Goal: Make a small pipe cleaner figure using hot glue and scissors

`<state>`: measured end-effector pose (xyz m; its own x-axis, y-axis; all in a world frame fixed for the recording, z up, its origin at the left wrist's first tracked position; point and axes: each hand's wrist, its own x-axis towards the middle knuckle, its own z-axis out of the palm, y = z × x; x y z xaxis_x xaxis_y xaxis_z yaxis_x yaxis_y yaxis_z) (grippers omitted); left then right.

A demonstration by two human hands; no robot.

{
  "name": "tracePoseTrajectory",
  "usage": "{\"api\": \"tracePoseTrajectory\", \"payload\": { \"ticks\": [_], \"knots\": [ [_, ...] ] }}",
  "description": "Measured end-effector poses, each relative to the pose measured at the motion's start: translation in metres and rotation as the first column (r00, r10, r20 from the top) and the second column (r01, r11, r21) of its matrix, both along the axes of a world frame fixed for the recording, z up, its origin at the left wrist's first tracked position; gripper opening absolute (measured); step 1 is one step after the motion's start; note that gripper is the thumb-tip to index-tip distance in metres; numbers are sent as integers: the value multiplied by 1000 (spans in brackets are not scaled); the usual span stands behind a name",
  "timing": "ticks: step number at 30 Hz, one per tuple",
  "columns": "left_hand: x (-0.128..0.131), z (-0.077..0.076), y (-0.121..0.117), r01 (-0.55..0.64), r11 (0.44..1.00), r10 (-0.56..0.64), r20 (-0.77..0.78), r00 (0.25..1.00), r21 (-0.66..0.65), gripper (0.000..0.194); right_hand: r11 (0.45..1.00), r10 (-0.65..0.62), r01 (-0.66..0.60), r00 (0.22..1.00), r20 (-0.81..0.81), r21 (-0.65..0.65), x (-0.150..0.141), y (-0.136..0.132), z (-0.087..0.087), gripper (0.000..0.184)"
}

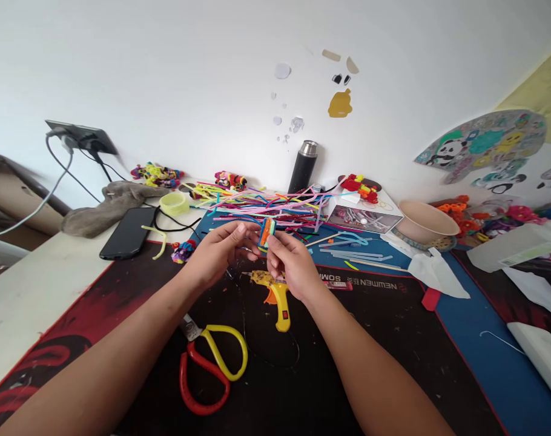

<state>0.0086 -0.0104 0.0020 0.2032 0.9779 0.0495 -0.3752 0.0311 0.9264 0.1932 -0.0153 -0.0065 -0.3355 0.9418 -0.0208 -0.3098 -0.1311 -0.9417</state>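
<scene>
A small piece of colourful pipe cleaners (265, 232), with blue, orange and pale green strips side by side, is held up above the mat. My right hand (292, 261) pinches its lower right side between thumb and fingers. On the other side, my left hand (227, 245) has its thumb near the index finger, with the fingertips at the piece's left edge; their exact contact is partly hidden. Below the hands lies a yellow hot glue gun (281, 300) with an orange trigger. Nearer to me are scissors (212, 369) with one red and one yellow handle, their blades partly under my left forearm.
Loose pipe cleaners (266, 206) are heaped at the back, before a black thermos (303, 168). Glue sticks (357, 254), a box (366, 212) and a bowl (427, 224) stand right. A phone (128, 233) and tape roll (174, 204) lie left.
</scene>
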Motion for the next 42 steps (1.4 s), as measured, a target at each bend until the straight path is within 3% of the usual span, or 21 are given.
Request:
{"api": "tracePoseTrajectory", "payload": {
  "ticks": [5,16,21,28,33,38,42],
  "knots": [
    [-2,2,1,10,1000,-10,26,1000,-3,46,996,50,-56,994,-96,-63,2,-1,1,46],
    [-3,3,-1,10,1000,-10,6,1000,-14,46,994,75,-83,990,-117,-71,2,0,-1,50],
    [-5,4,0,18,1000,-16,-113,993,24,50,999,29,-30,1000,-6,-40,0,0,-4,38],
    [-8,0,3,63,995,-39,-286,957,75,52,994,-66,45,975,210,104,-1,1,-13,41],
    [-8,2,3,77,995,-54,-285,957,69,51,988,-72,28,954,290,152,-2,1,-16,42],
    [-6,4,2,19,999,-8,-211,977,49,50,989,-52,16,967,248,145,-4,-1,-14,44],
    [-4,1,2,39,998,-32,-165,986,41,52,991,-64,35,971,232,130,-6,-3,-12,48]
  ]
}}
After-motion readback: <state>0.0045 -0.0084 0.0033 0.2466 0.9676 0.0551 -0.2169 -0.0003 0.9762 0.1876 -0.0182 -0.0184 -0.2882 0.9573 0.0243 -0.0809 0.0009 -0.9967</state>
